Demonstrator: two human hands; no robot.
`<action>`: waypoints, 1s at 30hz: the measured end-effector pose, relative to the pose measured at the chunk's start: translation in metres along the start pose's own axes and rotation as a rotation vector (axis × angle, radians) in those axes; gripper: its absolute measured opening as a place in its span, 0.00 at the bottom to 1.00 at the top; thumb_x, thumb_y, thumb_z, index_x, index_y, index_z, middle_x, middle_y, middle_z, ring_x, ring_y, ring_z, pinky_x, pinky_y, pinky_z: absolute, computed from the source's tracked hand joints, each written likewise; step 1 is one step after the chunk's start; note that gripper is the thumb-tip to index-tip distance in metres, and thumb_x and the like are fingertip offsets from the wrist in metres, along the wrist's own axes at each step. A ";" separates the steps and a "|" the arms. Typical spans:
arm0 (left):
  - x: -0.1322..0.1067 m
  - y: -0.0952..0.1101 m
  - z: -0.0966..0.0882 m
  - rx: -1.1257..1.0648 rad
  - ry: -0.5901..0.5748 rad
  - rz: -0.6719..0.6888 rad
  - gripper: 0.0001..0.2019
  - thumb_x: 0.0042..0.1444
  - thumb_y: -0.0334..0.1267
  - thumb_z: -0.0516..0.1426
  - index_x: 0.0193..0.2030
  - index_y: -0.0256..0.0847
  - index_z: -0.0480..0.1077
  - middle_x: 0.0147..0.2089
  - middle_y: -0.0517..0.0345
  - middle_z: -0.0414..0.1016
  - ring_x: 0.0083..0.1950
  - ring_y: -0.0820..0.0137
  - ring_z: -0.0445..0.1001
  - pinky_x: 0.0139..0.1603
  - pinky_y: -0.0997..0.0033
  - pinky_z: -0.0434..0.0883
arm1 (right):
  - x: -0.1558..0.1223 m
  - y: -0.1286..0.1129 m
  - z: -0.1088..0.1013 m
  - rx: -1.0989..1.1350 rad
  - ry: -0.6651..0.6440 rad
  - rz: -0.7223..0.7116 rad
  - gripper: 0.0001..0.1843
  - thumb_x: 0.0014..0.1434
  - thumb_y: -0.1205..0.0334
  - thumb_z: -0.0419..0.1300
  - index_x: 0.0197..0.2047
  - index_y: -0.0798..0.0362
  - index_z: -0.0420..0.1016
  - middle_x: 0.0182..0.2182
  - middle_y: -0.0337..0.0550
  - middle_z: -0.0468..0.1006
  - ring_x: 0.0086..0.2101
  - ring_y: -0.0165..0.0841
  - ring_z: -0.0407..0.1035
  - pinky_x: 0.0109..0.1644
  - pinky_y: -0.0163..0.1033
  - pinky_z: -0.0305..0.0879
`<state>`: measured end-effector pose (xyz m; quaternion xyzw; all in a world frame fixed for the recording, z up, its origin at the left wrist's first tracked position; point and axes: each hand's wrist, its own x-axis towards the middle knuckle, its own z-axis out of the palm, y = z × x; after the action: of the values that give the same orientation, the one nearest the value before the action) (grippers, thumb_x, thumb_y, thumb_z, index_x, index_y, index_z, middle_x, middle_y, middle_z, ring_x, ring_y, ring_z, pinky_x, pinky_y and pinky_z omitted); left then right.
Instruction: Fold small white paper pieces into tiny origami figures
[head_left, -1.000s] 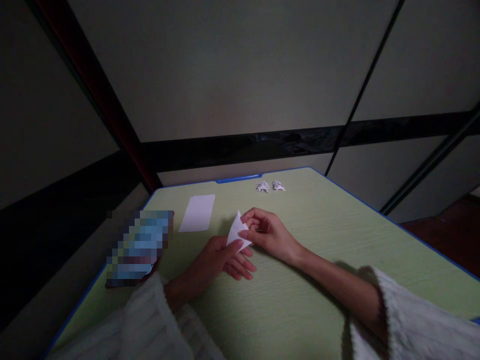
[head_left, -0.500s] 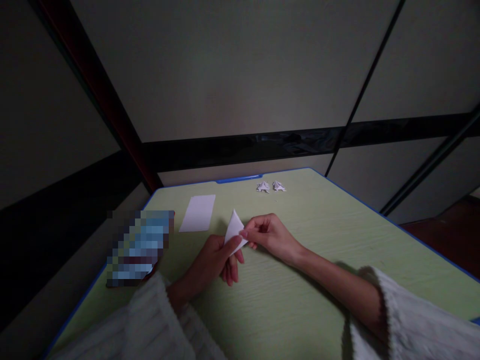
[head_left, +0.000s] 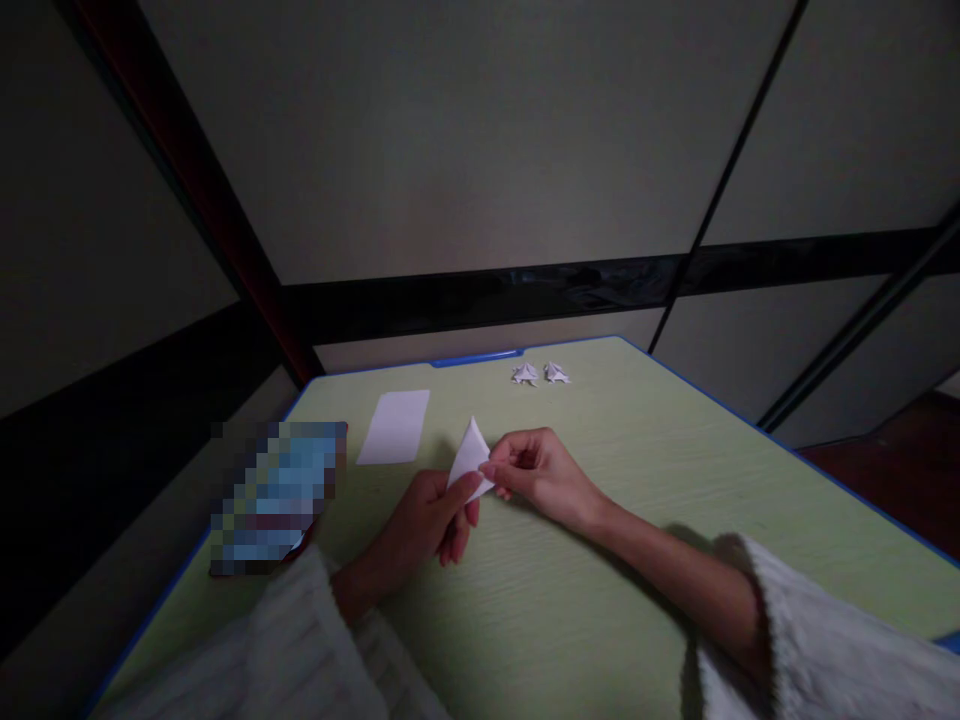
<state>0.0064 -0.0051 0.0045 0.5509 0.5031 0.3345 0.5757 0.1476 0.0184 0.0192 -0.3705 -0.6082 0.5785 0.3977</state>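
A piece of white folded paper [head_left: 468,456], pointed at the top, is held above the table between both hands. My left hand [head_left: 433,512] grips its lower left part, thumb in front and the other fingers curled behind. At the paper's right corner, my right hand [head_left: 546,474] pinches with thumb and forefinger. The fingers hide the lower edge and part of the right side. Two small folded paper figures [head_left: 525,374] stand side by side on the far part of the table.
White paper [head_left: 395,427] lies flat left of my hands. Beside it, near the left edge, is a device with a blurred-out screen [head_left: 289,495]. The pale green table [head_left: 637,440] has a blue rim and a blue strip [head_left: 477,357] at its back, before a panelled wall.
The folded paper has turned slightly more upright, its tip a little to the right. My left fingers have curled in slightly beneath it. My right hand keeps its pinch.
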 end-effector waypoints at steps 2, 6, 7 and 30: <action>-0.001 0.002 0.001 0.013 0.006 0.007 0.18 0.46 0.46 0.48 0.13 0.36 0.60 0.04 0.67 0.59 0.05 0.83 0.52 0.06 0.84 0.50 | 0.000 0.001 0.000 0.023 -0.005 -0.004 0.10 0.39 0.63 0.60 0.17 0.60 0.63 0.12 0.34 0.64 0.14 0.20 0.54 0.18 0.28 0.48; -0.003 0.004 0.001 0.042 -0.029 0.012 0.17 0.47 0.43 0.48 0.13 0.36 0.60 0.05 0.66 0.61 0.06 0.82 0.54 0.07 0.84 0.51 | 0.000 0.002 0.003 0.232 0.012 -0.008 0.12 0.37 0.65 0.62 0.22 0.56 0.60 0.13 0.30 0.64 0.15 0.20 0.57 0.20 0.27 0.51; -0.003 0.004 0.002 0.048 -0.039 0.008 0.17 0.47 0.43 0.48 0.13 0.36 0.60 0.05 0.66 0.61 0.06 0.82 0.54 0.07 0.84 0.52 | 0.000 0.002 0.005 0.289 0.016 -0.001 0.13 0.37 0.65 0.62 0.24 0.56 0.60 0.14 0.30 0.65 0.16 0.20 0.58 0.21 0.27 0.52; -0.008 0.003 0.015 0.075 -0.129 -0.028 0.19 0.48 0.42 0.47 0.12 0.35 0.60 0.06 0.63 0.63 0.06 0.80 0.57 0.07 0.82 0.54 | 0.006 0.005 0.008 0.470 0.236 0.001 0.09 0.37 0.63 0.62 0.16 0.59 0.67 0.12 0.35 0.66 0.15 0.22 0.57 0.18 0.29 0.50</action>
<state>0.0188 -0.0166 0.0079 0.5857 0.4847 0.2710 0.5904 0.1381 0.0213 0.0143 -0.3331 -0.4063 0.6569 0.5408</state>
